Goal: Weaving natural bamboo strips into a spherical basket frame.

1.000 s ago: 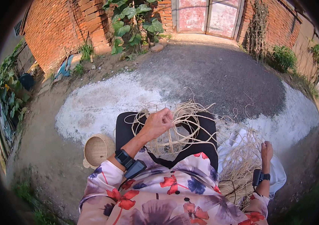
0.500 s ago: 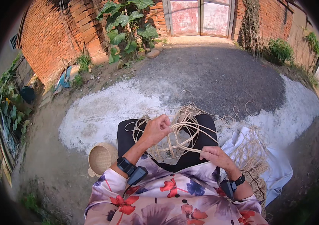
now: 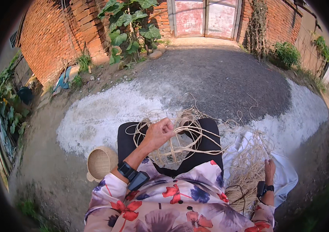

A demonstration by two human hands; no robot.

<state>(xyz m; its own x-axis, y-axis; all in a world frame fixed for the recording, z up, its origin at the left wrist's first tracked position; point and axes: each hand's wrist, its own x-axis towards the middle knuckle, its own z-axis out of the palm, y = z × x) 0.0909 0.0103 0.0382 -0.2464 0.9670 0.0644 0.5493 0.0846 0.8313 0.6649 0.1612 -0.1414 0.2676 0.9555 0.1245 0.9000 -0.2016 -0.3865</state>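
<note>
My left hand (image 3: 160,134) is closed in a pinch on pale straw-coloured cord (image 3: 187,149) above my lap. Loops of this cord hang between my knees and form a loose, open tangle. Out to the right, my right hand (image 3: 269,170) is closed, its fingers curled beside the cord pile (image 3: 245,185). Cord strands stretch from my left hand toward that side, but whatever lies inside the right fingers is too small to make out. The pile rests on a white cloth sheet (image 3: 286,174), with a dark tie across its bundled part.
A round woven basket (image 3: 112,157) stands on the ground at my left. Loose cord ends trail across the whitish and dark grey ground ahead. Farther off are a brick wall (image 3: 48,46), a leafy plant (image 3: 127,29) and a faded red double door (image 3: 205,18).
My right hand has swung from beside my lap, where it gripped the cord, out right to the pile. My left hand keeps its pinch in nearly the same place.
</note>
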